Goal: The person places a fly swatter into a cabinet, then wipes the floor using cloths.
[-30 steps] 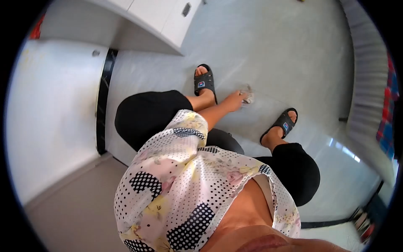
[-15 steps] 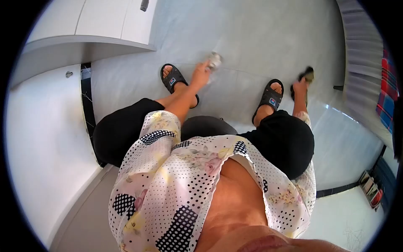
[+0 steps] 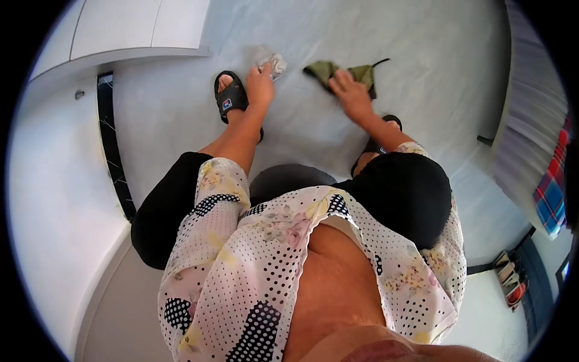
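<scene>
My left hand (image 3: 261,85) is closed on a crumpled whitish cloth (image 3: 274,65), low over the grey floor beside the left sandal (image 3: 230,99). To its right, my right hand (image 3: 351,96) has its fingers stretched out over a green cloth-like item (image 3: 363,74) with a dark edge and a thin dark strap. The item lies spread on both sides of the fingers, which are slightly blurred. The right sandal (image 3: 373,146) is partly hidden behind my right forearm and knee.
A white cabinet (image 3: 114,27) stands at the upper left, above a white panel (image 3: 60,181). A dark round seat (image 3: 292,179) shows between the legs. Grey fabric (image 3: 531,108) and a plaid cloth (image 3: 550,187) hang at the right. A small rack (image 3: 509,279) stands lower right.
The view has shifted. My left hand has moved forward and left with the whitish cloth. My right hand came into view at the right with the green item, then moved inward; its fingers are now spread.
</scene>
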### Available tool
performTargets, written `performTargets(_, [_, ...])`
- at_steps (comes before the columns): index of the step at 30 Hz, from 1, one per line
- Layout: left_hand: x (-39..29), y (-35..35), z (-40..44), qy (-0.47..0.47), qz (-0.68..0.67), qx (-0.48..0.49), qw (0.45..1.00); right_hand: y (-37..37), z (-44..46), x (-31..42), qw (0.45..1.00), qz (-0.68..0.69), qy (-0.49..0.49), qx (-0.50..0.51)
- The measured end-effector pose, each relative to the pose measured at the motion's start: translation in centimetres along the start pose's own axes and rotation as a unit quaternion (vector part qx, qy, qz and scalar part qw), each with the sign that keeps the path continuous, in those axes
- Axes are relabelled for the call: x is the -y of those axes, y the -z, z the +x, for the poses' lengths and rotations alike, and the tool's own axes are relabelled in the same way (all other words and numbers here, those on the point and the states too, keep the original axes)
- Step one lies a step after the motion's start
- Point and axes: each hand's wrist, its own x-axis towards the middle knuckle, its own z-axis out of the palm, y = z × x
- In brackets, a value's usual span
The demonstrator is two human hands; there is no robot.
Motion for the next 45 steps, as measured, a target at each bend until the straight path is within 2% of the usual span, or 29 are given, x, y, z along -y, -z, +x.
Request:
performTargets(4, [-2.0,-0.2,0.9,-0.078,0.007,0.035,0.996,1.1,0.0,4.8,0.993,0.060,0.073,0.072])
performTargets(5, [-2.5,-0.4,0.9,-0.089,-0.007,0.040,0.995,0.9,0.2,4.0,0.985,0.155,0.030,0.063])
performTargets(7, [-2.9,-0.5,0.6,-0.112,-0.028,0.055,0.992,0.0,1.1,2.6,0.936,0.344,-0.059,0.040])
performTargets(8, [-2.8,-0.5,0.3,-0.107,-0.027,0.074,0.991,2.2,2.4,2.4,0.839,0.502,-0.201,0.064])
performTargets(11, [-2.6,-0.9,-1.5,-0.097,-0.045,0.111,0.988,3.0,1.3,-0.3,0.730,0.591,-0.339,-0.054])
performTargets(13, [-2.2,-1.3,-2.2,-0.080,-0.038,0.140,0.986,4.6,-0.3,-2.6,0.703,0.585,-0.377,-0.144])
performTargets(15, [-1.6,-1.6,-3.1,-0.062,-0.042,0.145,0.987,4.1,-2.2,-5.5,0.644,0.596,-0.411,-0.247])
performTargets(17, [1.1,-3.5,-4.3,-0.066,-0.037,0.132,0.988,3.8,-5.6,-8.1,0.549,0.597,-0.465,-0.356])
performTargets(19, [2.4,-4.1,-4.6,-0.047,-0.037,0.147,0.987,2.9,-7.9,-10.3,0.556,0.540,-0.502,-0.384])
performTargets(21, [2.6,-3.8,-5.3,0.000,-0.044,0.191,0.981,-1.0,-11.7,-13.4,0.700,0.373,-0.523,-0.312])
performTargets(23, [2.6,-3.7,-5.9,0.017,-0.059,0.202,0.978,-1.3,-12.0,-13.0,0.809,0.200,-0.514,-0.203])
performTargets(25, [2.2,-3.9,-5.9,0.036,-0.067,0.205,0.976,-1.7,-11.5,-11.1,0.879,0.032,-0.472,-0.061])
performTargets(27, [1.5,-4.0,-5.4,0.057,-0.070,0.201,0.975,-1.0,-9.1,-10.3,0.916,-0.011,-0.401,-0.027])
performTargets(31, [2.1,-5.3,-4.7,0.060,-0.087,0.189,0.976,-2.3,-5.7,-8.8,0.954,0.000,-0.298,0.010])
performTargets(36, [0.8,-8.2,-5.4,0.065,-0.156,0.180,0.969,-3.5,-7.3,-9.3,0.946,-0.005,-0.315,0.069])
performTargets(39, [-1.3,-8.2,-4.8,0.084,-0.163,0.119,0.976,-3.2,-8.3,-8.6,0.938,-0.007,-0.321,0.131])
performTargets(40, [-1.8,-7.4,-3.9,0.102,-0.182,0.113,0.972,-2.4,-8.2,-7.2,0.926,-0.007,-0.336,0.168])
performTargets(43, [-3.3,-3.4,-0.3,0.136,-0.258,0.092,0.952,-7.4,-10.8,-6.6,0.930,0.000,-0.308,0.199])
performTargets(44, [-3.6,-2.4,0.8,0.136,-0.297,0.082,0.942,-9.2,-13.3,-4.7,0.972,-0.051,-0.228,-0.009])
performTargets(45, [-4.1,-1.9,2.4,0.092,-0.303,0.069,0.946,-9.2,-13.8,-3.7,0.976,-0.048,-0.211,-0.030])
